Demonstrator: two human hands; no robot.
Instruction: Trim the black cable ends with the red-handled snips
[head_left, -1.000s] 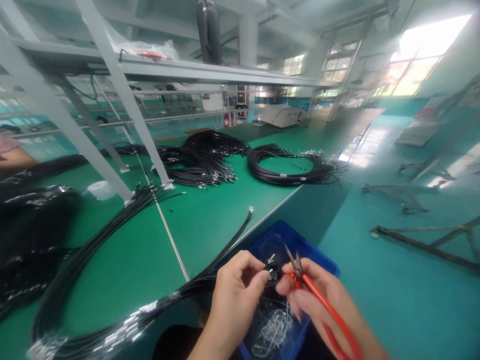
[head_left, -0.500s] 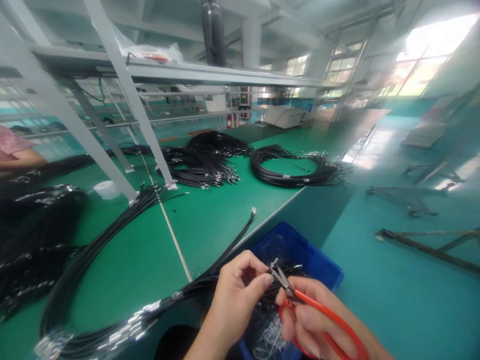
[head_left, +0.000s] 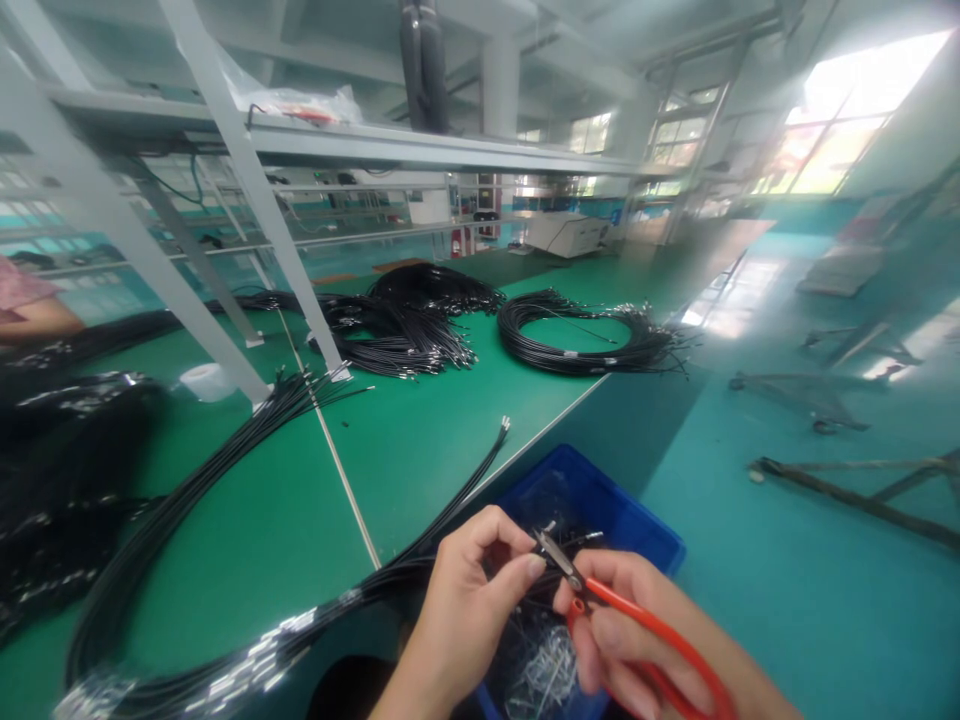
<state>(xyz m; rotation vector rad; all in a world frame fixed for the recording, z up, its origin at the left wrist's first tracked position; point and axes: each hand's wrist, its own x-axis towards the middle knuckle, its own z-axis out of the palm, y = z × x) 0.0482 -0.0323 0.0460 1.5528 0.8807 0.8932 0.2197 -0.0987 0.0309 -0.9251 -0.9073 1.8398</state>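
Note:
My left hand [head_left: 469, 590] pinches a thin black cable [head_left: 541, 550] near its end between thumb and forefinger. A small light tip shows just past the fingertips. My right hand [head_left: 622, 615] is wrapped round red-handled cutters [head_left: 639, 612], whose jaws are together at the cable end by my left fingertips. Whether the blades bite into the cable is too small to tell. Both hands are over a blue bin [head_left: 637, 515] with small clear and silvery pieces and black cable ends in it. A long bundle of black cables [head_left: 300, 400] curves over the green table [head_left: 247, 530] behind my left hand.
A coil of black cables [head_left: 574, 360] and more cable heaps [head_left: 435, 290] lie farther back. Grey shelf posts [head_left: 262, 190] stand on the table, beside a white roll [head_left: 208, 382]. A person's arm [head_left: 37, 315] shows at far left. Metal trolley legs [head_left: 847, 510] stand on the right.
The cutters' jaws have closed from slightly apart to together, and the red handles have drawn nearer each other. My left hand has hardly moved; the view has shifted slightly.

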